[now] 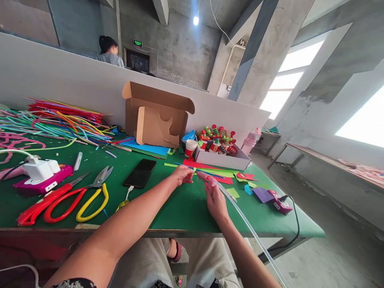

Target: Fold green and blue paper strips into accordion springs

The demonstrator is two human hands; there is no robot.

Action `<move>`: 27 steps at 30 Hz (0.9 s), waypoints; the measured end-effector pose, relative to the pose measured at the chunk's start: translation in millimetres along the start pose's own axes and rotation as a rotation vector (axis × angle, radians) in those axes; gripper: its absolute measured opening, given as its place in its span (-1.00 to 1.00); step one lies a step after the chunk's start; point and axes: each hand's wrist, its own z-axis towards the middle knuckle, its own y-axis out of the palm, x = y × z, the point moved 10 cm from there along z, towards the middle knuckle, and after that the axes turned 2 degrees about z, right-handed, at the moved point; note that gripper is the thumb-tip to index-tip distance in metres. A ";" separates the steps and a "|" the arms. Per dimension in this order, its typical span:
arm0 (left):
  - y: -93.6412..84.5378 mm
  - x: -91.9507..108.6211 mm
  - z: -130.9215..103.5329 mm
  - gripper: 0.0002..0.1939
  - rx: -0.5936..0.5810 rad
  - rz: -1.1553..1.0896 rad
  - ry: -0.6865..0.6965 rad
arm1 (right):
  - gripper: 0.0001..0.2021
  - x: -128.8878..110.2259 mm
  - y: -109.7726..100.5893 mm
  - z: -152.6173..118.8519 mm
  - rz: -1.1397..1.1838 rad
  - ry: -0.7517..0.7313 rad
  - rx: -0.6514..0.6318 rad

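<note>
1. Several coiled figures (214, 146) in the white box (222, 159) look put together; I judge that part done.
2. Left of the box, stacked cups (191, 147) bear no coils; they and the loose paper (199, 163) before it suggest more is left.
3. Nearer the person than the box, the right hand (216, 200) wraps its fingers round a pink glue gun (204, 176), clear stick (249, 222) trailing behind.
4. Beside its tip, the left hand (181, 175) curls its fingers; what they pinch, I cannot tell.
</note>
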 end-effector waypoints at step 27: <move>2.7 1.1 -0.2 -0.78 -0.011 0.051 0.017 | -0.63 19.9 -7.1 7.7 -0.131 0.115 -0.088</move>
